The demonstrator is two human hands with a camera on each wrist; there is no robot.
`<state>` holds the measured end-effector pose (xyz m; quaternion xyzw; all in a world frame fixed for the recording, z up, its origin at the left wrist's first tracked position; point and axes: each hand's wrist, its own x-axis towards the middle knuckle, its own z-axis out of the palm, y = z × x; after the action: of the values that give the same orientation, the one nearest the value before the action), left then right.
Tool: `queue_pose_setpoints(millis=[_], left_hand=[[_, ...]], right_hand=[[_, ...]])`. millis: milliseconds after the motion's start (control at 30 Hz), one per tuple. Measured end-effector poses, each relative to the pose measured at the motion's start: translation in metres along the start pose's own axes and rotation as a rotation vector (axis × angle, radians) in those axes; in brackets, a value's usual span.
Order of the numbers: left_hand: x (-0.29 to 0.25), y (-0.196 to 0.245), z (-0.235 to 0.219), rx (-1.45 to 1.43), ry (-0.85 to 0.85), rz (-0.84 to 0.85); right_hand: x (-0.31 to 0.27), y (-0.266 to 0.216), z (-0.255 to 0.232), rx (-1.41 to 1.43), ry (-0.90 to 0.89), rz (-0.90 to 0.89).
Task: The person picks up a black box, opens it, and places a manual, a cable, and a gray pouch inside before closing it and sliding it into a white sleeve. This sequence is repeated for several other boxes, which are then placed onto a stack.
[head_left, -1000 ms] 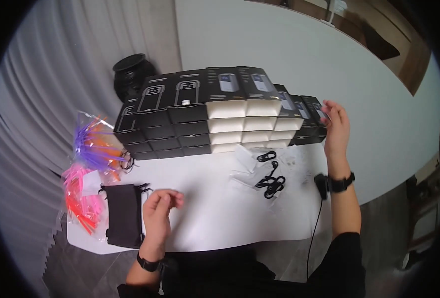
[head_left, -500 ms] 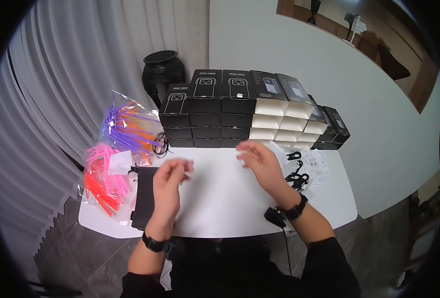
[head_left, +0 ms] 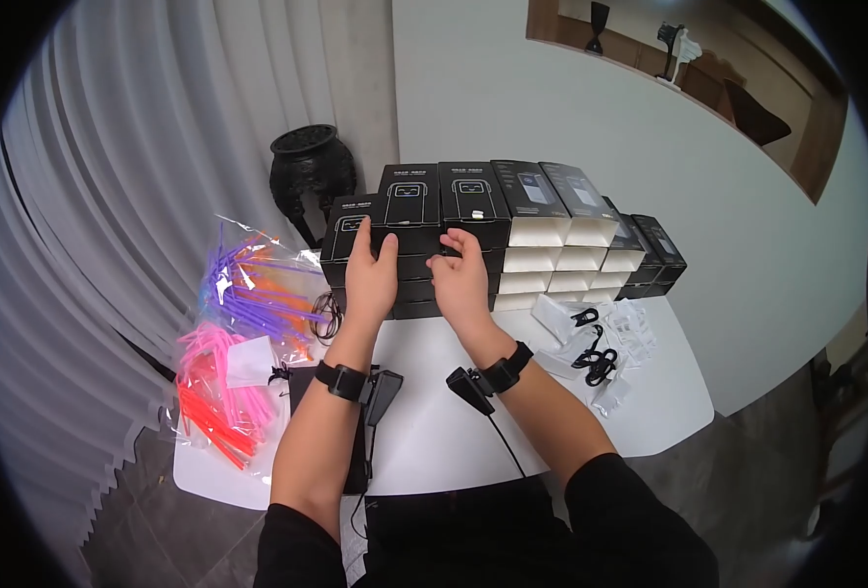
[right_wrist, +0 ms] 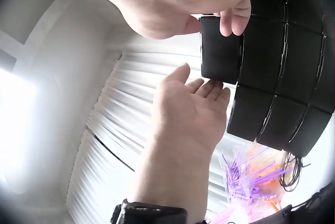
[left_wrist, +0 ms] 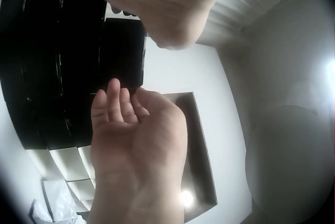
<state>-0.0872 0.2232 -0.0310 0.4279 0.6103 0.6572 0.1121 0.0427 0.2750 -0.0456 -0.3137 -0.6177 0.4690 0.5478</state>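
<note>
A tall stack of black boxes, several with white ends, stands along the back of the white table (head_left: 414, 441). My left hand (head_left: 370, 284) is at the left side of a top-row black box (head_left: 410, 201), its fingers straight along it. At that box's front right corner is my right hand (head_left: 461, 284), fingers loosely bent. The right wrist view shows the same black box (right_wrist: 220, 51) between both hands, left fingertips (right_wrist: 212, 88) right at its side. A small white piece (head_left: 477, 214) lies on the neighbouring box.
Clear bags of purple and orange sticks (head_left: 258, 284) and of pink and red sticks (head_left: 217, 392) lie on the left, near a black pouch (head_left: 307, 392). Black cables (head_left: 599, 361) and white packets (head_left: 630, 328) lie on the right. A black urn (head_left: 309, 167) stands behind.
My right hand has come from the far right across to the stack's front. The left hand has moved forward from near the pouch to the same box. The head view has shifted.
</note>
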Motion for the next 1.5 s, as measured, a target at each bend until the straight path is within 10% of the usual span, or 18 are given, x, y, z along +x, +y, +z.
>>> queue_pose_setpoints(millis=[300, 567, 1067, 1300, 1500], left_hand=[[-0.031, 0.033, -0.015, 0.052, 0.141, 0.055], [-0.111, 0.083, -0.048, -0.012, 0.187, 0.204], [-0.348, 0.029, -0.039, -0.061, -0.12, -0.182], [-0.334, 0.049, -0.052, 0.082, -0.235, 0.065], [-0.259, 0.064, -0.044, -0.19, -0.379, 0.053]], right_hand=[[-0.016, -0.028, 0.004, -0.435, -0.028, -0.279], [-0.089, -0.083, -0.024, -0.223, -0.119, -0.436], [-0.301, -0.019, -0.147, -0.422, -0.27, -0.097], [-0.299, -0.041, -0.149, -0.747, -0.198, -0.292], [-0.241, -0.056, -0.131, -0.481, -0.271, -0.245]])
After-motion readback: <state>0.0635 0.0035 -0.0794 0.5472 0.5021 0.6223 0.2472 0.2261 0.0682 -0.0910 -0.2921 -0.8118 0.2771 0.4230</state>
